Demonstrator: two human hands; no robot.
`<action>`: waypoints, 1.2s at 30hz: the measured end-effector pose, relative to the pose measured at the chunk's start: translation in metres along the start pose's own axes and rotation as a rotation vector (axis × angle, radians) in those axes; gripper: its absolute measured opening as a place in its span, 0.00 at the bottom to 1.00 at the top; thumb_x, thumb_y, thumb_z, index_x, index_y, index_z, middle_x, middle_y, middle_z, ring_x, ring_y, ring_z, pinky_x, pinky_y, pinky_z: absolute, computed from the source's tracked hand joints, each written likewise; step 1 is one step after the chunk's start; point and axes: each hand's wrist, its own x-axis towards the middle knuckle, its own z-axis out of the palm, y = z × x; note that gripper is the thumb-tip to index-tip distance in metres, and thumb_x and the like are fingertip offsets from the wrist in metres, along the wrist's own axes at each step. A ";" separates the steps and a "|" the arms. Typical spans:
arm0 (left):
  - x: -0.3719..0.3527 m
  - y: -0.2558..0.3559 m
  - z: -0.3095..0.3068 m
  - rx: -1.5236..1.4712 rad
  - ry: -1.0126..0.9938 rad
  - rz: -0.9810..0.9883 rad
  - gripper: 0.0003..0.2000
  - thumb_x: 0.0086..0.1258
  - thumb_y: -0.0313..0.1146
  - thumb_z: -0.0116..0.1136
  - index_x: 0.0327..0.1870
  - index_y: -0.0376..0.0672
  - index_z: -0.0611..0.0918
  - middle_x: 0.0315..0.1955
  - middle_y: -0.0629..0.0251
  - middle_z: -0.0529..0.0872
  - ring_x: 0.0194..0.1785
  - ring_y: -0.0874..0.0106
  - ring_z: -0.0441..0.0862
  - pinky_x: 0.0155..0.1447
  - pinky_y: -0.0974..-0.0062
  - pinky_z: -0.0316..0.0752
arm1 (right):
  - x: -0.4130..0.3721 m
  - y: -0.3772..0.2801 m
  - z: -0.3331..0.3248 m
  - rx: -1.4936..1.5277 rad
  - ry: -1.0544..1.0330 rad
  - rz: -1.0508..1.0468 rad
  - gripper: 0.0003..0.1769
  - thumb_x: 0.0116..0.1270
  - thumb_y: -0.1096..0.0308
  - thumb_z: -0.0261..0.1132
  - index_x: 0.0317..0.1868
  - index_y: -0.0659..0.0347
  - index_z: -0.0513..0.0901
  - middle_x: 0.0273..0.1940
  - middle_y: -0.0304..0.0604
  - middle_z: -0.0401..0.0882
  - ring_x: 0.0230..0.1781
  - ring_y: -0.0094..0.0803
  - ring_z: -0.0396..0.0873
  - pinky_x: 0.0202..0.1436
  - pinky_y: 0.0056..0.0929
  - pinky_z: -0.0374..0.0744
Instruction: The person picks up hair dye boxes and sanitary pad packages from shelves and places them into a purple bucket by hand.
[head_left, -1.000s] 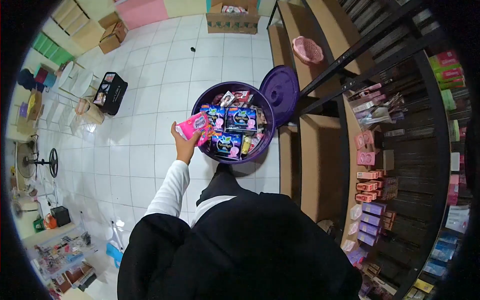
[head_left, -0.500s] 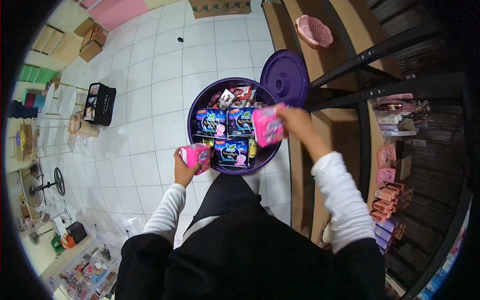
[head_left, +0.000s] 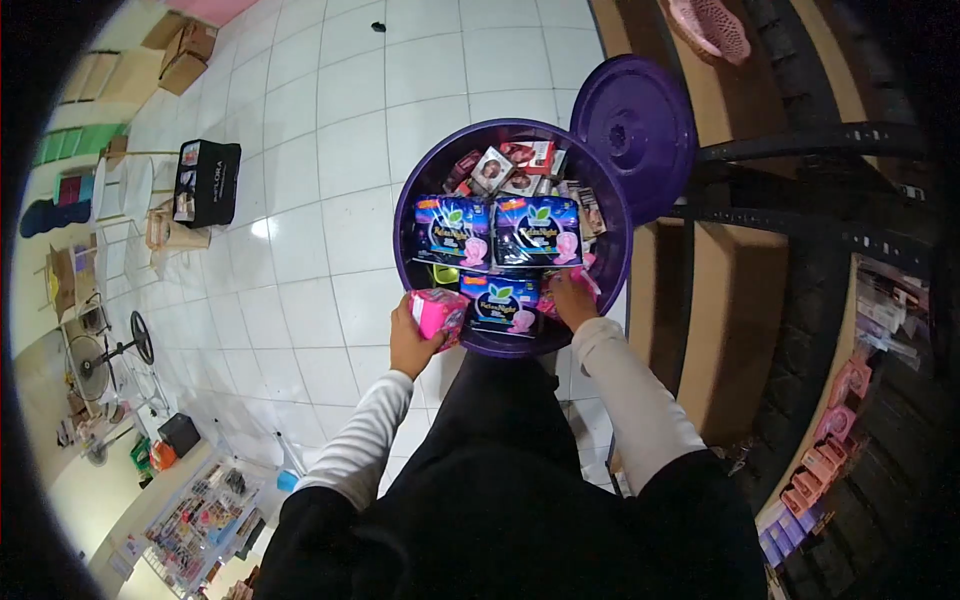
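My left hand [head_left: 411,340] is closed round a pink package [head_left: 437,314] at the front left rim of the purple tub [head_left: 404,240]. Inside the tub's front right part, my right hand [head_left: 572,300] grips another pink package [head_left: 592,284], mostly covered by the fingers. Between the hands lies a dark blue package [head_left: 498,305]. Two more blue packages, one on the left [head_left: 452,232] and one on the right [head_left: 538,232], lie side by side behind it. Small boxes [head_left: 493,169] fill the back of the tub.
A purple lid [head_left: 634,138] leans at the tub's back right, beside shelving [head_left: 735,330]. One shelf holds a pink basket [head_left: 711,30]. A black box [head_left: 207,184] stands on the tiled floor [head_left: 335,150] to the left, with a fan [head_left: 90,367] further off.
My right hand has moved down and left, bringing its pink package into the tub's front right part. My left hand still holds its package. The view has shifted, and the tub appears larger.
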 end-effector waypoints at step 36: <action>0.080 -0.042 0.111 0.772 -0.009 -0.122 0.44 0.61 0.58 0.52 0.70 0.35 0.52 0.65 0.40 0.59 0.70 0.48 0.53 0.72 0.57 0.47 | -0.033 -0.004 -0.003 0.339 0.060 0.126 0.29 0.52 0.78 0.65 0.57 0.64 0.71 0.66 0.62 0.56 0.60 0.58 0.67 0.62 0.44 0.70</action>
